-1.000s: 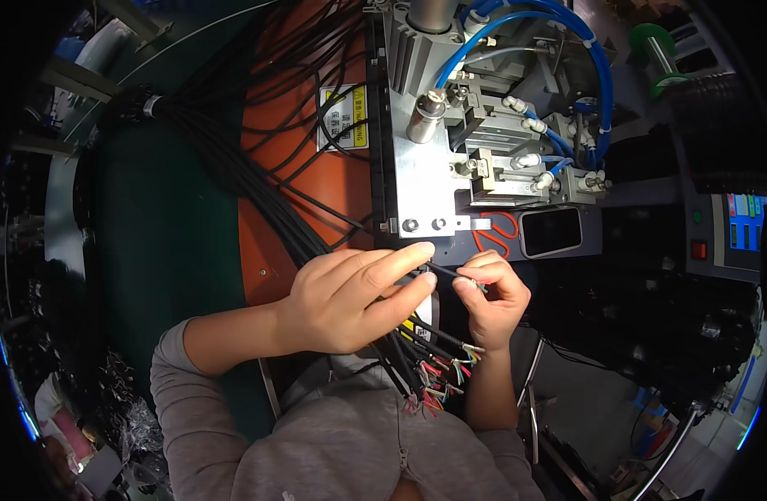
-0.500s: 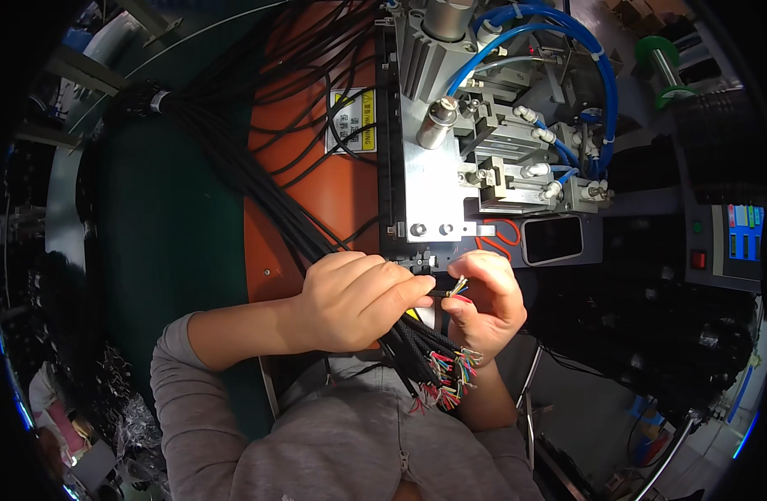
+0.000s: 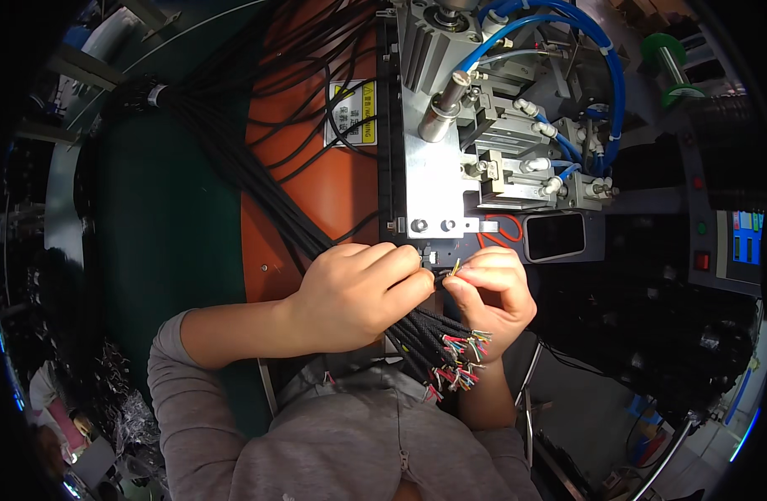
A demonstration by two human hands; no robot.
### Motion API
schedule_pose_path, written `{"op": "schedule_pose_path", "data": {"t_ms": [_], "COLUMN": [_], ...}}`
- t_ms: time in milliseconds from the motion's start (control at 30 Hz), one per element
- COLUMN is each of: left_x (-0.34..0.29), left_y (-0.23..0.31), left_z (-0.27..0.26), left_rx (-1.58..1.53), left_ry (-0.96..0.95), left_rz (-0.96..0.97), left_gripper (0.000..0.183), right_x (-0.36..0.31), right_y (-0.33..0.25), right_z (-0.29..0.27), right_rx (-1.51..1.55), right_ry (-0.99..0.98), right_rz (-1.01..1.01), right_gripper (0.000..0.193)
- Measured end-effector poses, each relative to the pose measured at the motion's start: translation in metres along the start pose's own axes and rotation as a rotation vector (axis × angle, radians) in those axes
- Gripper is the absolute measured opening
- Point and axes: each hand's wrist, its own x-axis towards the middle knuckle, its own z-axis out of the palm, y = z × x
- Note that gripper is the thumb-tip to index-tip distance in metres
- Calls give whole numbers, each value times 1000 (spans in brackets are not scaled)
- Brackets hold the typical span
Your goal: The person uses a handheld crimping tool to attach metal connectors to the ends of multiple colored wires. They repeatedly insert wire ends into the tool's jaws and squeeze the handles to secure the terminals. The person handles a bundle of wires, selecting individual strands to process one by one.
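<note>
My left hand (image 3: pixel 363 288) is closed around a black cable just in front of the machine's metal plate, its fingers hiding most of the cable. To its right, my right hand (image 3: pixel 492 296) pinches the thin coloured wires (image 3: pixel 456 267) at that cable's end between thumb and fingertips. Below both hands hangs a bundle of black sleeved cables (image 3: pixel 425 334), running under my left hand. Their loose red, green, white and yellow wire ends (image 3: pixel 463 359) fan out near my right wrist. A small metal fixture (image 3: pixel 431 258) with a pale part lies just beyond my fingertips.
The machine (image 3: pixel 434 184) with metal cylinders and blue air hoses (image 3: pixel 613 92) stands ahead. Beside it lie a phone (image 3: pixel 555 236) and an orange cord (image 3: pixel 505 230). Long black cables (image 3: pixel 208 125) cross the orange surface (image 3: pixel 333 192). At far right is a control screen (image 3: pixel 745 242).
My right fingers have closed more tightly on the wires, which were fanned out before. Both hands have shifted slightly away from me. A rod on the machine now stands higher above its collar.
</note>
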Motion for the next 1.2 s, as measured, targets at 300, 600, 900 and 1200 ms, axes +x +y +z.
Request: {"op": "schedule_pose_path", "data": {"t_ms": [300, 600, 900, 1200], "left_x": [-2, -10, -8, -5], "left_y": [5, -2, 8, 5], "left_z": [4, 19, 18, 19], "left_rx": [222, 276, 420, 362], "left_ry": [-41, 18, -100, -58], "left_rz": [35, 105, -2, -3], "left_gripper": [17, 25, 31, 26], "right_x": [16, 8, 0, -12], "right_y": [-11, 6, 9, 26], "right_z": [-23, -31, -8, 2], "right_rx": [-367, -152, -500, -281], "right_ry": [-429, -329, -292, -121], "right_rz": [169, 404, 76, 234], "right_gripper": [16, 7, 8, 7]}}
